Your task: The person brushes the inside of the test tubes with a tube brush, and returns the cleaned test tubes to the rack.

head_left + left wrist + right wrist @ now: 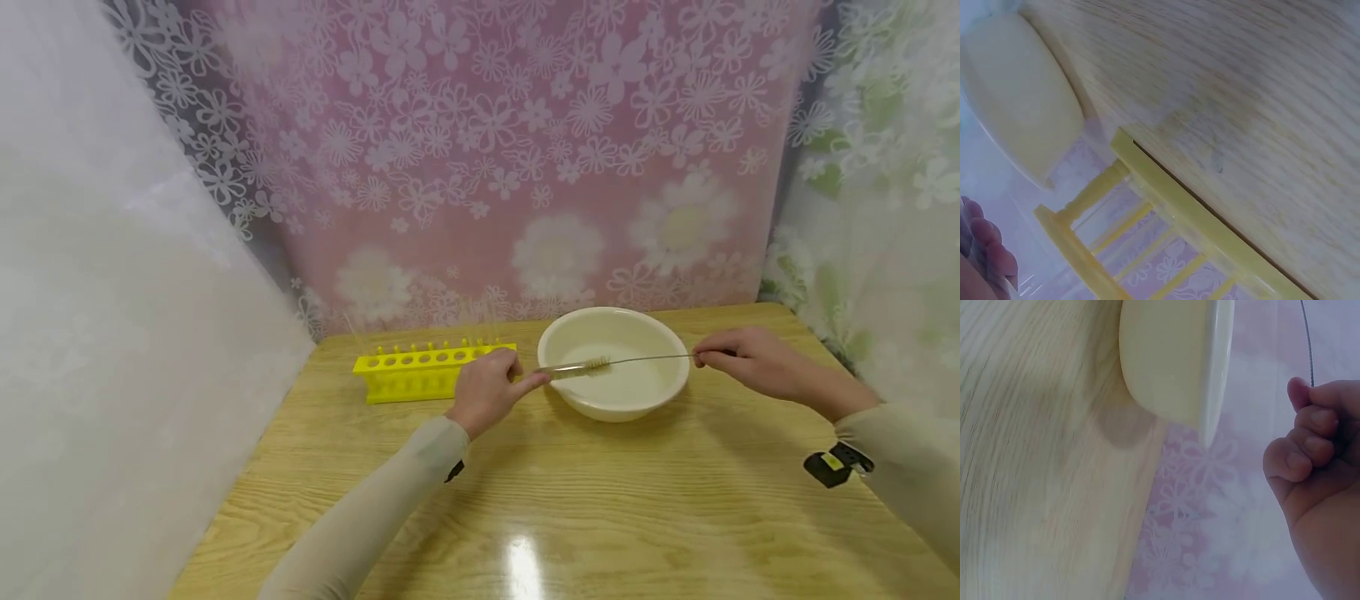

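Observation:
My left hand (pixel 489 387) grips a clear test tube (pixel 564 372) near its left end, the tube's mouth pointing right over the cream basin (pixel 547 337). A test tube brush (pixel 652 359) runs in from the right, its bristles at the tube's mouth and partly inside. Thumb and fingers of my right hand (pixel 761 367) pinch the far end of its thin twisted-wire handle. In the right wrist view that wire (pixel 1308 344) rises from between thumb and forefinger, the other fingers curled. Only curled fingertips of the left hand (pixel 988 250) show in the left wrist view.
Left of the basin stands a yellow test tube rack (pixel 411 385), with a few clear tubes upright at its ends. The left hand is just in front of the rack's right end. A floral curtain (pixel 480 167) hangs behind the wooden table (pixel 600 500).

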The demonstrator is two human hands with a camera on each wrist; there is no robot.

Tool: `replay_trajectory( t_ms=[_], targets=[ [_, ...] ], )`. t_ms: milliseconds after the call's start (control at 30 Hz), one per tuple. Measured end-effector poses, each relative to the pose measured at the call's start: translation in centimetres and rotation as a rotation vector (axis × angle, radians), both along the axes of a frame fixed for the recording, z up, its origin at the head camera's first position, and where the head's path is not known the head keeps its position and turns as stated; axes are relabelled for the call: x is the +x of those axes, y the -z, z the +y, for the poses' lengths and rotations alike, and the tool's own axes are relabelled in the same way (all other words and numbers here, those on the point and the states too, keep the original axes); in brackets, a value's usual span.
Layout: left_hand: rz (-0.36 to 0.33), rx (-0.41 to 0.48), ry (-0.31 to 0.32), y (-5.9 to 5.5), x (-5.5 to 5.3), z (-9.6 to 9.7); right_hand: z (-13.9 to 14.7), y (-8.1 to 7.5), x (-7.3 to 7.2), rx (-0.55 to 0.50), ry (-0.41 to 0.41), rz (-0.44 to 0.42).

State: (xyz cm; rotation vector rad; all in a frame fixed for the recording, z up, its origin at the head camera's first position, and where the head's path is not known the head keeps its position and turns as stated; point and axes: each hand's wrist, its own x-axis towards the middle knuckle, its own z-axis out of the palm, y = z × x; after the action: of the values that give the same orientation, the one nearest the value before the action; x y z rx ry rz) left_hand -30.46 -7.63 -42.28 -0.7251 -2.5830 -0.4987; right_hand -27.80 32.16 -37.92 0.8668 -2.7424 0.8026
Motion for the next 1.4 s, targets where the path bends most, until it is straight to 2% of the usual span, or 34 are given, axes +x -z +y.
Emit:
replay_trajectory(
  t_ms=[167, 333, 533, 700, 867, 1033, 1100, 1267, 1400],
  targets=[
    [-0.040, -0.008, 0.030, 0.0, 0.2, 1.3, -3.0, 0.5, -0.3, -0.001, -0.063, -0.073],
    [-0.014, -0.039, 0.037, -0.1, 0.5, 2.7, -6.5, 1.1, -0.8, -0.029, -0.152, -0.144],
    [-0.008, -0.038, 0.017, 0.2, 0.5, 2.8, -7.7, 1.3, -1.0, -0.032, -0.188, -0.168],
    [0.002, -0.027, 0.039, -0.1, 0.5, 2.5, -7.1, 1.0, -1.0, -0.053, -0.210, -0.146],
    [-0.006, -0.010, 0.051, -0.6, 0.6, 2.5, -6.5, 0.7, -0.9, -0.062, -0.204, -0.157],
    [-0.005, -0.016, 0.080, -0.5, 0.7, 2.4, -5.5, 0.7, -0.7, -0.057, -0.192, -0.170],
    [0.006, -0.008, 0.071, -0.3, 0.6, 2.1, -4.5, 0.7, -0.5, -0.053, -0.158, -0.163],
    [0.039, 0.004, -0.002, 0.0, 0.4, 0.4, -1.0, 0.4, 0.2, -0.059, -0.042, -0.107],
    [0.048, 0.018, 0.023, 0.0, 0.2, -0.4, 0.9, 0.1, 0.3, -0.043, -0.017, -0.082]
  ],
)
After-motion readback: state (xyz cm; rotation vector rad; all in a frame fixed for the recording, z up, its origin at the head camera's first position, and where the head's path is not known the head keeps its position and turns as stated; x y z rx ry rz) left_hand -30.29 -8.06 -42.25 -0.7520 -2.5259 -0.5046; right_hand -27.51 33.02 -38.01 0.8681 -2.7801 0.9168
